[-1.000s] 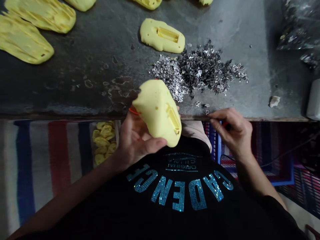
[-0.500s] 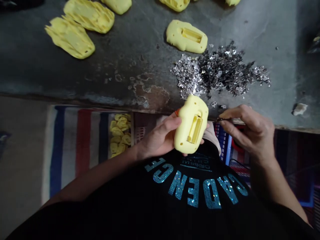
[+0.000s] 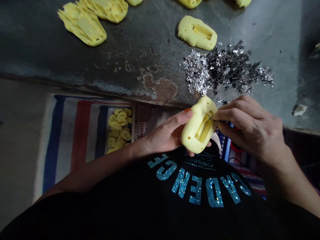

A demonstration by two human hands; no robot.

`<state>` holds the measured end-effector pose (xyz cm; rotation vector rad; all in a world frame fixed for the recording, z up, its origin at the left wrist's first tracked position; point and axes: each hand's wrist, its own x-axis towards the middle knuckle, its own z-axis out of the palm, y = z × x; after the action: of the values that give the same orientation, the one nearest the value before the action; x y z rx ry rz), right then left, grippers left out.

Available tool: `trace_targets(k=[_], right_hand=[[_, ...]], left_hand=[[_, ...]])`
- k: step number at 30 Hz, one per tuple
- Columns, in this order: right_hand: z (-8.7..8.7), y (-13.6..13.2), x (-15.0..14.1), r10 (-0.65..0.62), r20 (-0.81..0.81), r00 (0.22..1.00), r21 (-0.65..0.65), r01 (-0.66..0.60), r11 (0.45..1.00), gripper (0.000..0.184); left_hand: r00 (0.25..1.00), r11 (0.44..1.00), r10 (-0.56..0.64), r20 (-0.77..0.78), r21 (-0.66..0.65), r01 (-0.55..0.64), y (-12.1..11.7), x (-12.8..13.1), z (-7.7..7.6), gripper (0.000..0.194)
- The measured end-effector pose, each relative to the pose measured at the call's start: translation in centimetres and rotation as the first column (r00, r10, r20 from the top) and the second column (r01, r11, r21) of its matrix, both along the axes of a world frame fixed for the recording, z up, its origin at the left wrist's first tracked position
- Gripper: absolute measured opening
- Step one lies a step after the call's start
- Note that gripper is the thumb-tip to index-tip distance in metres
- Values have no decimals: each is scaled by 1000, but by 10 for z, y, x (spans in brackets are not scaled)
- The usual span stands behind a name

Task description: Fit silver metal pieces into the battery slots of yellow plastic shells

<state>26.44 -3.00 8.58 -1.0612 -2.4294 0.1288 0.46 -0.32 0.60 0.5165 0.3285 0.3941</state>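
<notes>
My left hand [image 3: 165, 133] is shut around a pale yellow moulded part [image 3: 197, 133], with its rectangular recess facing up. My right hand [image 3: 250, 128] pinches a thin dark pointed item [image 3: 210, 118], too small to name, whose tip touches the edge of the recess. Just above the hands, a heap of small silvery metal pieces [image 3: 222, 68] lies on the dark worn table [image 3: 100, 56]. A matching yellow part [image 3: 197, 32] sits at the heap's upper left. An orange bit [image 3: 187, 109] shows behind my left fingers.
More yellow moulded parts [image 3: 82, 25] lie along the table's far side. Below the near table edge, a heap of small yellow pieces [image 3: 118, 130] rests beside a striped cloth [image 3: 80, 133]. A white lump [image 3: 300, 110] sits near the table's right edge.
My left hand has turned the yellow part so its recess faces up. My right hand has moved left from the table edge, bringing the pointed item to the recess. The view has shifted.
</notes>
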Motion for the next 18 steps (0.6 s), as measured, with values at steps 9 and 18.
trace_targets(k=[9,18], right_hand=[[11,0,-1,-19,132,991,-99,32,995,17],[8,-5,-4,-40,158,987,-74,52,996,12]], left_hand=[[1000,1000,0,-19,1,0,-3,0,-1,78],[1000,1000,9,-3,-1,-9,-4,3,-2,77]])
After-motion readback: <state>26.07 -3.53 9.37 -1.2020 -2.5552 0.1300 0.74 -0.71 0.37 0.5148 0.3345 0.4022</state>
